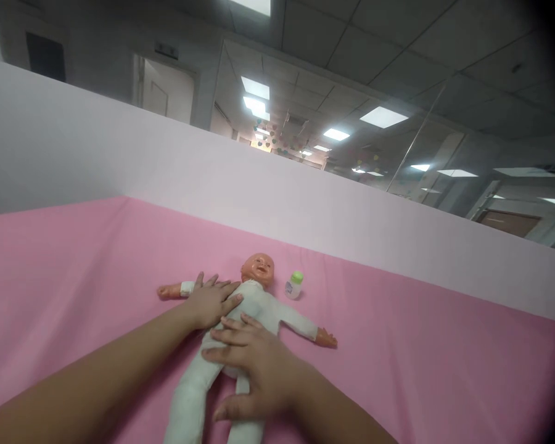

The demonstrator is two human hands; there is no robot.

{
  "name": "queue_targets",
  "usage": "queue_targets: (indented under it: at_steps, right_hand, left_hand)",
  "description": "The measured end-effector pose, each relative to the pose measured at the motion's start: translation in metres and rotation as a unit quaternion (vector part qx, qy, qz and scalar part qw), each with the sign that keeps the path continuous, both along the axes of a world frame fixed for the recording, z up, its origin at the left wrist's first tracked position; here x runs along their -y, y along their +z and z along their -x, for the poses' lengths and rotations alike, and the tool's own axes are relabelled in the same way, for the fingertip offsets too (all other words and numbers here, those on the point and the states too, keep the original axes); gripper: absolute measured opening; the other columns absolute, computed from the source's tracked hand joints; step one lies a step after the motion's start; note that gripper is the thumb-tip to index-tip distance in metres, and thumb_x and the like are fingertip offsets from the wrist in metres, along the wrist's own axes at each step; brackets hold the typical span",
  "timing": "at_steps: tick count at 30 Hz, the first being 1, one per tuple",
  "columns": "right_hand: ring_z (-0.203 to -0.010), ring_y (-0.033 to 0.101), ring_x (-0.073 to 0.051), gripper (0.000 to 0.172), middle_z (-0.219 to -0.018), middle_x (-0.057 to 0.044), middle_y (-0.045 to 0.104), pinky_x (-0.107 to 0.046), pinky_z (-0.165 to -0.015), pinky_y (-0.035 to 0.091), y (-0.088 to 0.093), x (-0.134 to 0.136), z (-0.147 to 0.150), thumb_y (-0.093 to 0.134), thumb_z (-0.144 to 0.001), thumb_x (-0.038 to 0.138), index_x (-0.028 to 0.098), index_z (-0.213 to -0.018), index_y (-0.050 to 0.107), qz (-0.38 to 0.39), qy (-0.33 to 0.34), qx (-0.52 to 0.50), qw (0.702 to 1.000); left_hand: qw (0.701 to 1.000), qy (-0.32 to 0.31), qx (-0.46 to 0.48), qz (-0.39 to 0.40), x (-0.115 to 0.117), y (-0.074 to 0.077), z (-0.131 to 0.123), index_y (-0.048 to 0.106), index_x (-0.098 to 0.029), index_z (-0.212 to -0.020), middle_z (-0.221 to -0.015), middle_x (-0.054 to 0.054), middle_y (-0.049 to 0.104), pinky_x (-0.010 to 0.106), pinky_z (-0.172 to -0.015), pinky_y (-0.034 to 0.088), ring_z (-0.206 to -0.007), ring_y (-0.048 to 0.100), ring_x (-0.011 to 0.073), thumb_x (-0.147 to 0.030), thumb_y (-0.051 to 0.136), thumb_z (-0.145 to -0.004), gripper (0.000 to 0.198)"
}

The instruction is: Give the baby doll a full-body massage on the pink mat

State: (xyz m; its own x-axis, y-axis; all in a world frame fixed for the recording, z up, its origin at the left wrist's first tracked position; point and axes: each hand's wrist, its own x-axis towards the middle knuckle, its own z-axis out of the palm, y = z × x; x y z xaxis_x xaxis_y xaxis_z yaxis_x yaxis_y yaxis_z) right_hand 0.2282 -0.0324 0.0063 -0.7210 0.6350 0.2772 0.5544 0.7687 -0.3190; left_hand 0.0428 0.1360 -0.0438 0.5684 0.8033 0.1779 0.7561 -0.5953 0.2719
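Head camera: left hand (213,303) and right hand (263,364), fingers spread and gripping nothing, lie over the doll (258,302) near the pink surface's (420,370) far edge; light, even palm pressure suits best.

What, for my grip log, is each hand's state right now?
Left hand: open, laid on the doll near its shoulder.
Right hand: open, over the doll's belly, gripping nothing visible.

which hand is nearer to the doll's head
Left. The left hand is at the upper side of the doll's body, close to the doll's head; the right hand is lower on that body, farther from the head.
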Motion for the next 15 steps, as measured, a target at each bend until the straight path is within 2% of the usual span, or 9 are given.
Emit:
queue_targets:
  at_steps: [3, 4, 7, 11, 13, 15]
  right_hand:
    - [-0.157, 0.019, -0.030, 0.078, -0.162, -0.002, 0.040, -0.054, -0.127, -0.002, -0.006, -0.016, -0.013, 0.061, -0.090, 0.069, 0.036, -0.156, 0.039, 0.028, -0.064, 0.019, 0.997]
    - [-0.157, 0.017, -0.030, 0.073, -0.163, -0.001, 0.038, -0.055, -0.127, -0.001, -0.008, -0.023, -0.019, 0.056, -0.094, 0.068, 0.037, -0.157, 0.038, 0.037, -0.081, 0.022, 0.996]
    - [-0.157, 0.017, -0.026, 0.062, -0.167, 0.002, 0.030, -0.053, -0.128, 0.005, -0.015, -0.040, -0.037, 0.045, -0.101, 0.062, 0.037, -0.158, 0.035, 0.053, -0.129, 0.011, 0.990]
    - [-0.158, 0.016, -0.026, 0.071, -0.170, -0.001, 0.021, -0.048, -0.128, 0.015, -0.024, -0.052, -0.054, 0.045, -0.101, 0.062, 0.031, -0.162, 0.027, 0.074, -0.203, -0.037, 0.976]
    - [-0.155, 0.025, -0.027, 0.071, -0.169, -0.002, 0.025, -0.047, -0.126, 0.022, -0.027, -0.055, -0.058, 0.046, -0.100, 0.062, 0.030, -0.162, 0.028, 0.073, -0.241, -0.065, 0.966]
    - [-0.147, 0.041, -0.027, 0.066, -0.162, -0.005, 0.040, -0.046, -0.120, 0.032, -0.028, -0.058, -0.062, 0.044, -0.102, 0.061, 0.031, -0.159, 0.033, 0.067, -0.272, -0.084, 0.956]
  left_hand:
    - [1.000, 0.005, 0.000, 0.002, 0.002, 0.002, -0.003, 0.043, -0.033, -0.157, -0.158, 0.007, 0.048, 0.070, -0.117, -0.006, -0.151, 0.027, 0.0447, -0.075, 0.018, -0.097, 0.077]
    - [1.000, 0.009, 0.002, 0.003, 0.003, 0.003, -0.003, 0.043, -0.032, -0.156, -0.158, 0.006, 0.047, 0.070, -0.118, -0.005, -0.151, 0.028, 0.0439, -0.074, 0.016, -0.098, 0.077]
    - [1.000, 0.013, 0.008, 0.018, 0.004, 0.006, -0.005, 0.046, -0.031, -0.155, -0.158, 0.005, 0.048, 0.069, -0.119, 0.000, -0.150, 0.030, 0.0419, -0.072, 0.015, -0.099, 0.076]
    - [1.000, 0.011, 0.018, 0.008, 0.009, 0.012, -0.005, 0.049, -0.027, -0.153, -0.156, 0.007, 0.050, 0.071, -0.119, 0.005, -0.149, 0.033, 0.0430, -0.072, 0.022, -0.098, 0.075]
    - [0.999, -0.020, 0.040, -0.012, 0.017, 0.020, -0.004, 0.052, -0.025, -0.150, -0.154, 0.010, 0.052, 0.070, -0.120, 0.010, -0.146, 0.037, 0.0418, -0.070, 0.028, -0.099, 0.073]
    - [0.991, -0.105, 0.081, -0.031, 0.032, 0.031, -0.004, 0.056, -0.023, -0.147, -0.152, 0.012, 0.054, 0.064, -0.121, 0.019, -0.142, 0.044, 0.0378, -0.067, 0.038, -0.098, 0.068]
